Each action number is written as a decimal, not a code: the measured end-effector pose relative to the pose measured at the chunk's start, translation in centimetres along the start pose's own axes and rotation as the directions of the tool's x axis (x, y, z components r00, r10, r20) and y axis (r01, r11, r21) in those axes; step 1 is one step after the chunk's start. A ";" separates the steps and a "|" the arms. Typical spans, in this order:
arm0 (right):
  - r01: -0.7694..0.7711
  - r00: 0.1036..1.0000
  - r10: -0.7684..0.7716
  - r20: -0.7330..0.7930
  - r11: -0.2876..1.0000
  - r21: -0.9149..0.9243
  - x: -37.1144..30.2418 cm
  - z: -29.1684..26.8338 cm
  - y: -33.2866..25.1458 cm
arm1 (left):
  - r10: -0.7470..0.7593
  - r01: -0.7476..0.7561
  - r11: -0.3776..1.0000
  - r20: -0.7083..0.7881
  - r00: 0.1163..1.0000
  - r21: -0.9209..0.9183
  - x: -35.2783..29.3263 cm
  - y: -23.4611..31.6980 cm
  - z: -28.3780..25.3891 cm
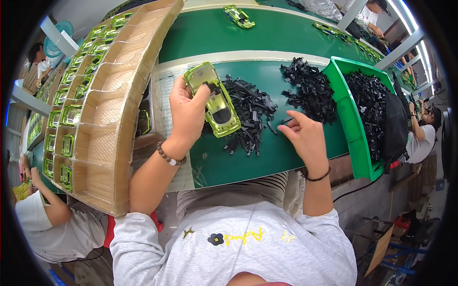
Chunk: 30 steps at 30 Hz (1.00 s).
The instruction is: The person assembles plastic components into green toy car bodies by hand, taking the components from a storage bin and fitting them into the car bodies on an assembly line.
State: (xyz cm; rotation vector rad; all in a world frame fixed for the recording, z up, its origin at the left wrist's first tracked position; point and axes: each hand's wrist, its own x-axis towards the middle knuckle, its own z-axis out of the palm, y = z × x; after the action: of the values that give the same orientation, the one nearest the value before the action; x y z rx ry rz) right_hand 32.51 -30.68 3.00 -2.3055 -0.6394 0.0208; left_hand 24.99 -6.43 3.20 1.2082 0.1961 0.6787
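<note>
My left hand (187, 108) grips a shiny lime-green toy car body shell (229, 123), its hollow inside turned up toward me. The thumb presses at a black part inside the shell. To the right, my right hand (305, 136) is closed in a pinch, with a small black plastic part (287, 120) at the fingertips. Between the hands and partly under the shell lies a loose pile of black plastic parts (250, 102) on the green tabletop (214, 167). A second heap of black parts (312, 93) lies farther right.
A bright green bin (350, 124) full of black parts stands at the right. On the left, a long tan compartment tray (114, 88) holds several green shells. Beyond a pale rail, a green belt (200, 35) carries another shell (238, 17). Other people work around.
</note>
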 end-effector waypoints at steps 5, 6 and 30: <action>0.438 0.880 -0.474 -0.034 0.837 -0.328 0.9 -2.0 0.4 | 0.006 -0.006 1.000 0.002 1.000 0.015 0.0 -0.4 0.0; 0.439 0.879 -0.475 -0.035 0.836 -0.329 1.4 -1.5 0.9 | -0.005 0.004 1.000 0.011 1.000 0.006 0.0 -0.5 0.1; 0.822 0.484 -0.875 0.026 0.444 -0.357 7.3 3.9 -11.4 | 0.049 -0.061 0.981 0.068 0.997 0.185 -0.4 -1.4 0.2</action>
State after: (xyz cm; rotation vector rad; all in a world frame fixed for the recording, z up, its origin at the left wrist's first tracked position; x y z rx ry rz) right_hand 33.13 -17.88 8.84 -1.9528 -1.7779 -0.8154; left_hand 25.32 -7.05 1.96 1.4181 0.1774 0.6800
